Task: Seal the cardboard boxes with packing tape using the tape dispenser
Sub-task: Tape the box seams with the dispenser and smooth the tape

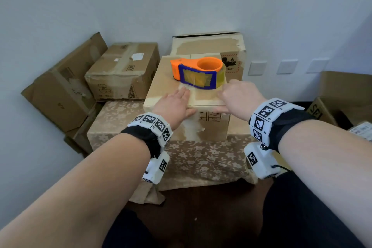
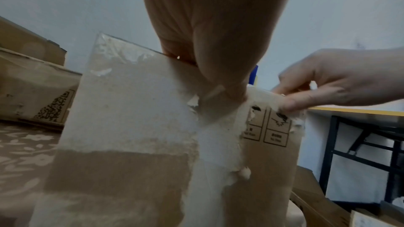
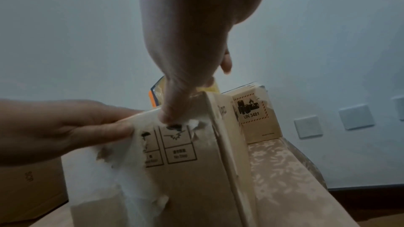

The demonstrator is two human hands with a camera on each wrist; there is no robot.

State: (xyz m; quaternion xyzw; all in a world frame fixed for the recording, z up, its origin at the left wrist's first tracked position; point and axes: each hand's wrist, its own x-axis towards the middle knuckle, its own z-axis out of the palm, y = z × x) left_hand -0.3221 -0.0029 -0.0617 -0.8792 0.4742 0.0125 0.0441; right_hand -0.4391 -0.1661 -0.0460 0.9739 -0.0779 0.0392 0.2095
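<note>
Cardboard box (image 1: 171, 86): left hand (image 1: 174, 104) flat, right hand (image 1: 239, 97) unclenched, both pressing tape; rub firmly outward, dispenser (image 1: 198, 72) idle.

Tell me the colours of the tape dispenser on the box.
The tape dispenser is orange with a blue front frame; the head view shows it best.

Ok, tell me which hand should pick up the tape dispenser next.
Right. The right hand sits just beside the tape dispenser on the box, nearest its roll end. The left hand lies flat on the box top, well placed to steady it.
</note>
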